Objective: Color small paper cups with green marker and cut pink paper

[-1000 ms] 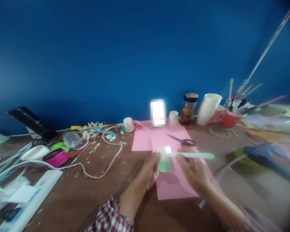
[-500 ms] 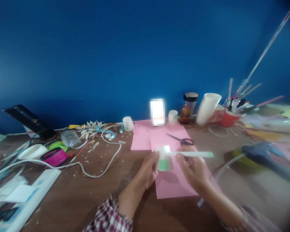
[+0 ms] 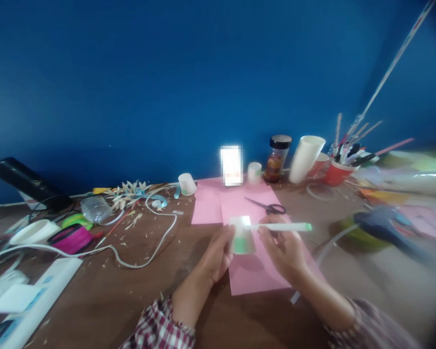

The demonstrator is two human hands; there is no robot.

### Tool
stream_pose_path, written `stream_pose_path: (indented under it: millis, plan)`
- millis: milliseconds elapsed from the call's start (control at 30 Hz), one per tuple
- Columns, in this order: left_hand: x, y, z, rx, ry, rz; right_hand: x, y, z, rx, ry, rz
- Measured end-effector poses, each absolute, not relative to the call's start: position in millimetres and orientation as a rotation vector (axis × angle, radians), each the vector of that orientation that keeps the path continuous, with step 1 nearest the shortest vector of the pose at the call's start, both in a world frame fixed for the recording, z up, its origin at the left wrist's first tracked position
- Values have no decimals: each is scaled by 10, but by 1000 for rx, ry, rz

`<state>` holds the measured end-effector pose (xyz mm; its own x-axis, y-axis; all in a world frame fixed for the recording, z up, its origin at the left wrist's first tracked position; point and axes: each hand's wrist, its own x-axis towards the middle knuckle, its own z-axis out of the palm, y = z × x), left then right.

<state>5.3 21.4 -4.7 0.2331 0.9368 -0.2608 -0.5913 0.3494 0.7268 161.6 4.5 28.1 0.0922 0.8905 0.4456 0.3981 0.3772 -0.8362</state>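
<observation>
- Your left hand (image 3: 215,253) is closed on a small white cup (image 3: 241,236) with a green band, held just below the centre of the frame over the pink paper (image 3: 256,278).
- Your right hand (image 3: 282,248) pinches a white pen (image 3: 281,226) with a green end; the pen's left end meets the top of the cup.
- Scissors (image 3: 268,207) lie on the paper, just above your hands.
- The paper lies flat on the table (image 3: 131,300).
</observation>
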Motion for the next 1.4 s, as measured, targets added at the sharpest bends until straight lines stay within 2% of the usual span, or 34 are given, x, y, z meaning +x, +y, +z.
stream_pose_path:
  millis: [1400]
  plan:
    - [54, 218, -43, 536, 749, 1119, 1632, 64, 232, -1164, -1541, 547]
